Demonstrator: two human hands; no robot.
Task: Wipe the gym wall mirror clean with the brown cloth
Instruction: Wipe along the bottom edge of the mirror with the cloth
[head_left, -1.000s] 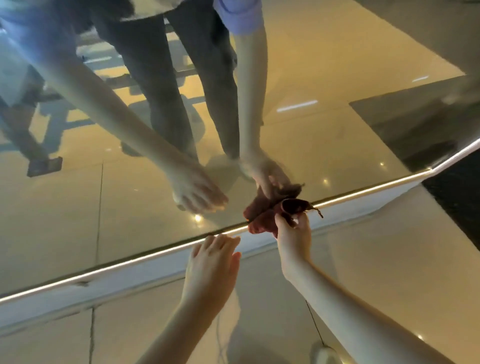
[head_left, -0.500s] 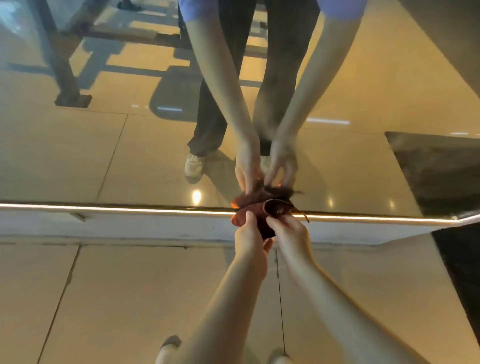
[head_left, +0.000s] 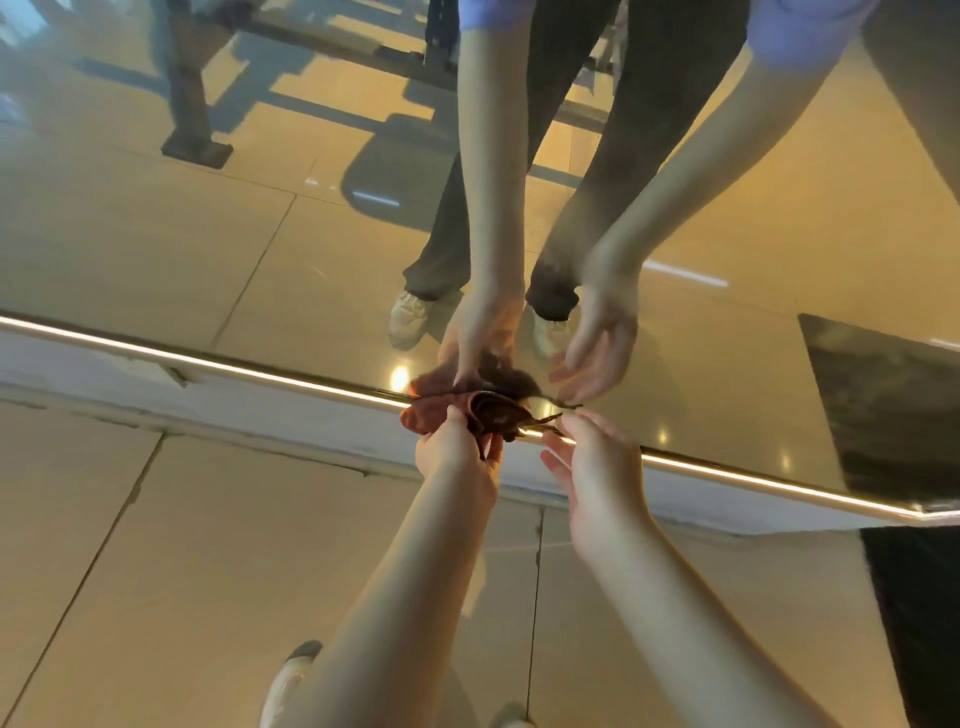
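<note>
Beige floor tiles (head_left: 208, 545) run up to a white skirting board (head_left: 260, 400), and above it begins the wall mirror (head_left: 156, 234), with a thin lit strip (head_left: 260, 366) along its lower edge. At the right side a black mat (head_left: 914, 597) lies on the floor. Near the bottom of the view, the tip of a light shoe (head_left: 285, 680) shows.

The brown cloth (head_left: 493, 413) is at the bottom edge of the mirror, pressed against the lit strip near the middle of the view. It is crumpled into a small bundle, reddish brown with darker folds, and some thin frayed threads (head_left: 545, 423) stick out from it to the right.

The left hand (head_left: 457, 462) grips the cloth from below, with the fingers curled into the folds. The right hand (head_left: 592, 467) is just beside it, with fingers straight and spread and holding nothing. The threads reach toward its fingertips, and possibly they touch one, but the view is too blurred to be sure.

Half a second ago both hands were together on the cloth. Now the right hand has let go and moved a little to the right, so the two hands are apart. One second ago it was the opposite: the right hand alone held the cloth and the left hand was open beside it.

In the glass the same arms, blue sleeves, dark trousers and light shoes are reflected, and also the dark metal leg of some gym equipment (head_left: 192, 78).
</note>
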